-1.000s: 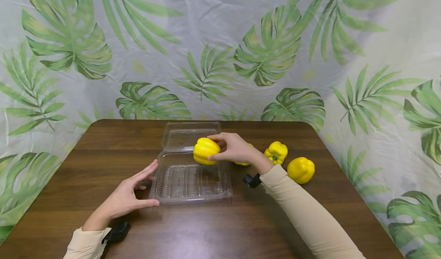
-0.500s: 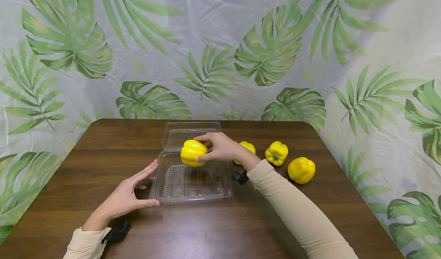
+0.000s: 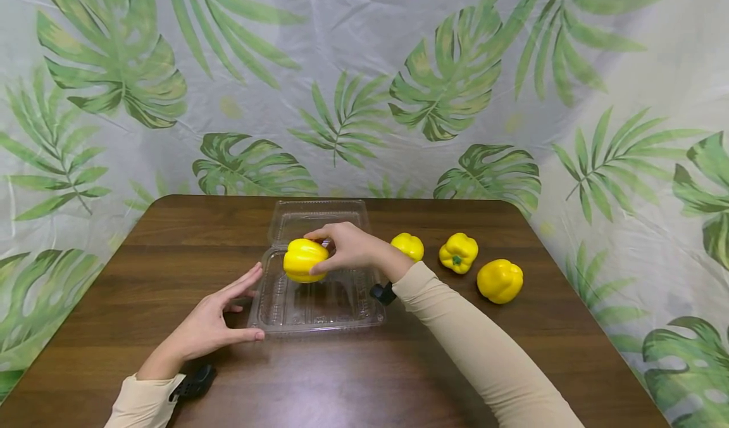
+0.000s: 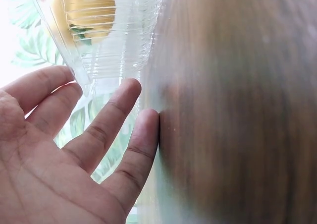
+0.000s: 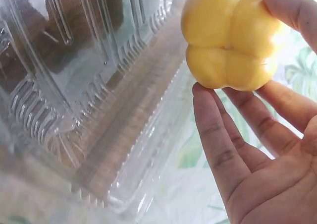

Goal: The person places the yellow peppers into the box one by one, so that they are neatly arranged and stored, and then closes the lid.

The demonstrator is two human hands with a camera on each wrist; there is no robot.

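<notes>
The yellow pepper (image 3: 302, 261) should be light, and a bit hard on the outside, though a big squeeze might dent or crack it. Its skin is so shiny that it could slip, so the best place to hold it is around its fat sides, with the thumb across from the fingers. That is how the right hand (image 3: 347, 247) has it: the thumb presses one side and the fingertips pinch the other, with the palm held away. The pepper is bright yellow and smooth, with round bumps that meet at a tiny dot on its bottom. It is over the back left part of the clear box (image 3: 319, 328); I cannot tell if it touches the inside. The box looks thin and bendy, with little ridges, and its lid (image 3: 319, 218) is folded back behind it. The left hand (image 3: 211, 323) is by the box's left side with its fingers spread apart, and some tips seem to touch the edge. To the right sit a near pepper (image 3: 407, 247), a middle pepper (image 3: 458, 253) showing its green stem, and an end pepper (image 3: 500, 281), all yellow too, on the brown wooden tabletop (image 3: 342, 383). Behind hangs a leafy cloth (image 3: 353, 54).
</notes>
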